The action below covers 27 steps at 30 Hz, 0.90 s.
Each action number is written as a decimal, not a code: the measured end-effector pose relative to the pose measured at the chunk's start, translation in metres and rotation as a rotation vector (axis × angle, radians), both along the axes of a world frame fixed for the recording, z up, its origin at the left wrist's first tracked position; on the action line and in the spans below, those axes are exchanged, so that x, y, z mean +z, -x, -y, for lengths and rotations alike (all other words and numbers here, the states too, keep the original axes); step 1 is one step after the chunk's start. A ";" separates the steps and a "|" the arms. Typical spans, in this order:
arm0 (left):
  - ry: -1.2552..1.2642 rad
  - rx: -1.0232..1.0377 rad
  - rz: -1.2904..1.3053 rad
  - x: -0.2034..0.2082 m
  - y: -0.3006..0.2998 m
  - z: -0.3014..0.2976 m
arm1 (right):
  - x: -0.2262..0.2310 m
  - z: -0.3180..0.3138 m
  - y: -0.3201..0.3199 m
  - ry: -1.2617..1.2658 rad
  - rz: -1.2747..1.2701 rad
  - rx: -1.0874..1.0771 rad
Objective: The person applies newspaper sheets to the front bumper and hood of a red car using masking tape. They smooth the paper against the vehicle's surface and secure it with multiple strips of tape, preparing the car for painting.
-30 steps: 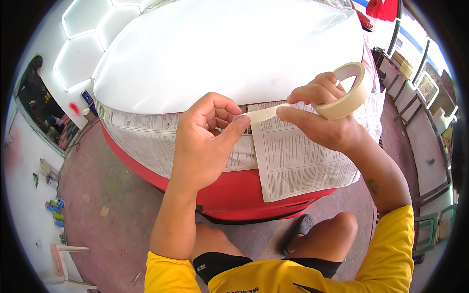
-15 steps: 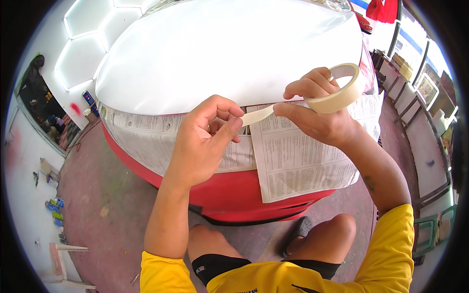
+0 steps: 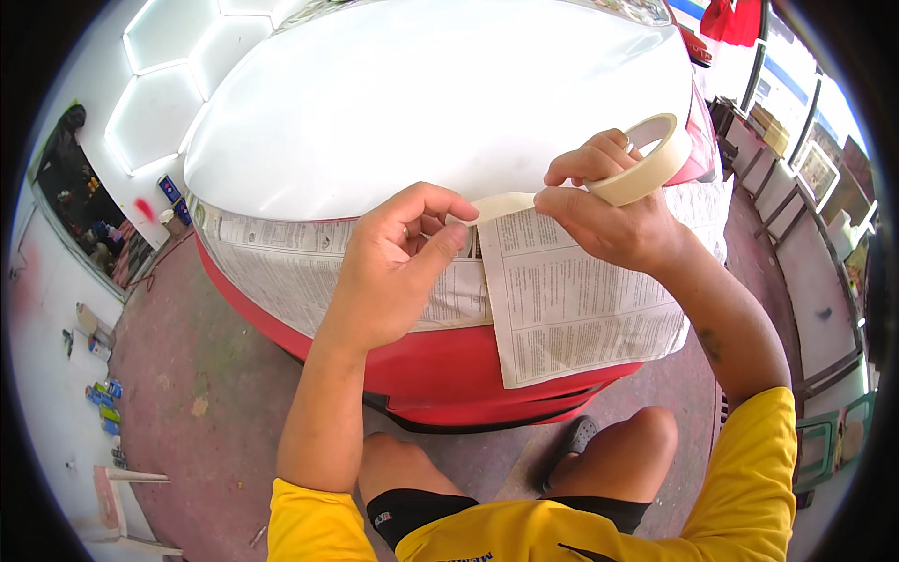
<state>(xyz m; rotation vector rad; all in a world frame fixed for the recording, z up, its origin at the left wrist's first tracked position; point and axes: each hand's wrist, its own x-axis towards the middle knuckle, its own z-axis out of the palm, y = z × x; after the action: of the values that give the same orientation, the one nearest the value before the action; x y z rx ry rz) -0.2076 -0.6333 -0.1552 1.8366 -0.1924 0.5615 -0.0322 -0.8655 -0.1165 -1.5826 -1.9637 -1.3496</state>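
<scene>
A roll of cream masking tape (image 3: 670, 159) is in my right hand (image 3: 623, 215), with fingers through its ring. From it a short strip of tape (image 3: 506, 204) runs left along the top edge of the newspaper (image 3: 581, 290), just below the white hood (image 3: 449, 112). The strip's free end is at the fingertips of my left hand (image 3: 398, 258), whose index finger and thumb are curled around it. How firmly they pinch it is hard to see. Another newspaper sheet (image 3: 281, 272) covers the car's front to the left, and the right sheet overlaps it.
The red bumper (image 3: 421, 370) shows below the paper. My knees are bent before it on the stained floor (image 3: 201, 375). Several cans (image 3: 105, 403) stand along the left wall, near a white stool (image 3: 131, 510). At right is a green chair frame (image 3: 819, 450).
Both hands have shifted slightly, and the tape strip has moved up toward the hood edge. The roll has tilted more upright. My left index finger and thumb look a little further apart.
</scene>
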 end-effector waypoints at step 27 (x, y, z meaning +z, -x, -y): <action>-0.719 0.433 0.666 -0.035 -0.030 -0.007 | -0.008 0.004 0.002 0.050 0.123 -0.024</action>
<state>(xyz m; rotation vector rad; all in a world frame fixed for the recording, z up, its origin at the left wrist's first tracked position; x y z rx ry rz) -0.1772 -0.6259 -0.1904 2.3280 -0.4946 1.5641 -0.0337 -0.8697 -0.1241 -1.5853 -2.0715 -1.4499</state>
